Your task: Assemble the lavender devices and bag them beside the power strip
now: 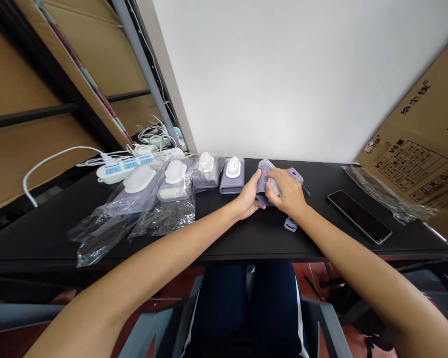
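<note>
Both hands are over the black table's middle, on a purple plastic casing (262,184) with a clear-looking top edge. My left hand (248,198) grips its left side, thumb along the face. My right hand (288,191) is closed with bent fingers on its right side, over a whitish part (273,186) mostly hidden by them. Past the right hand lies a purple piece with a hole (295,175), beside a small dark coil (306,190). A slotted purple piece (290,225) rests below the right wrist. Left of the hands stands a purple unit (232,185) with a white oval top.
Several similar units in clear plastic bags (171,211) lie leftward. Behind them are a power strip (125,166) and tangled white cables (155,136). A phone (359,217), plastic wrap (388,194) and a cardboard box (414,134) are at right. A white wall (276,84) backs the table.
</note>
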Demonstrator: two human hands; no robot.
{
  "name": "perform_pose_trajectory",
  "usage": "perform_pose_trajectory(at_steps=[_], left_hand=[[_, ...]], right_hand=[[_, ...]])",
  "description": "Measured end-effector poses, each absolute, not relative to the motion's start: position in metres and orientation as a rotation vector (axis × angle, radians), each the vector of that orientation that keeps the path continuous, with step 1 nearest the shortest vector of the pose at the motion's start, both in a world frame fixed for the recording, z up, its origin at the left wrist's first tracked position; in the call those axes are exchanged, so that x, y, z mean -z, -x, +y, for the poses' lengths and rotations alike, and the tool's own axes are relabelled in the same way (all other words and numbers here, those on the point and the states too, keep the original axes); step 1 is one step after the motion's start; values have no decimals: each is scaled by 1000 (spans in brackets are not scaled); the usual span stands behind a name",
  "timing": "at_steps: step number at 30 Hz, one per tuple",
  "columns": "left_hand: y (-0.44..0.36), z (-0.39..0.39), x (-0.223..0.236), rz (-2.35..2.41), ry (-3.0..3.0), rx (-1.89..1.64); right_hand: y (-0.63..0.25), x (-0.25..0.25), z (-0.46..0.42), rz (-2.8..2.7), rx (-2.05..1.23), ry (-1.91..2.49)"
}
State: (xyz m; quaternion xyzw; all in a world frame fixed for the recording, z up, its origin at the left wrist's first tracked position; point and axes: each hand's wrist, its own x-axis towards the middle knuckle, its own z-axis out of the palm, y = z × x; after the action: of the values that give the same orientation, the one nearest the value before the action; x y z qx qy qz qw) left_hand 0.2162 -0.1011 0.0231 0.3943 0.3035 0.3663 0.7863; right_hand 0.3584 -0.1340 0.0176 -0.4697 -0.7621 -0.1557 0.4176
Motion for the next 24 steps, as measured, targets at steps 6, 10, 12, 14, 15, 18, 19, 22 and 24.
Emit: perform_pose_trajectory(at_steps=[6, 10, 12, 14, 15, 18, 19, 22, 24], left_hand=[[-213, -104, -25, 662, -865, -905], [-209, -104, -27, 651, -933, -919], [-207, -103, -27, 633, -934, -897], [-206, -101, -28, 613, -921, -876], [-205, -100, -29, 604, -917, -865], [-202, -98, -32, 587, -915, -816], [-202, -98, -33, 584, -916, -799], [-200, -100, -37, 585, -930, -771], [-200, -103, -39, 594, -948, -769]], right_hand=[[-367, -18, -129, -1933, 169, 1111], [-378, -19, -126, -2018, 57, 1065], [-382, -19, -125, -2074, 47, 1038], [-386, -19, -125, -2113, 39, 1043], [-387, -19, -125, -2120, 32, 1064], [-388, -20, -124, -2101, 13, 1151], [-388, -20, -124, -2089, 11, 1174], [-388, -21, -125, -2060, 26, 1204], [-388, -21, -126, -2055, 64, 1187]])
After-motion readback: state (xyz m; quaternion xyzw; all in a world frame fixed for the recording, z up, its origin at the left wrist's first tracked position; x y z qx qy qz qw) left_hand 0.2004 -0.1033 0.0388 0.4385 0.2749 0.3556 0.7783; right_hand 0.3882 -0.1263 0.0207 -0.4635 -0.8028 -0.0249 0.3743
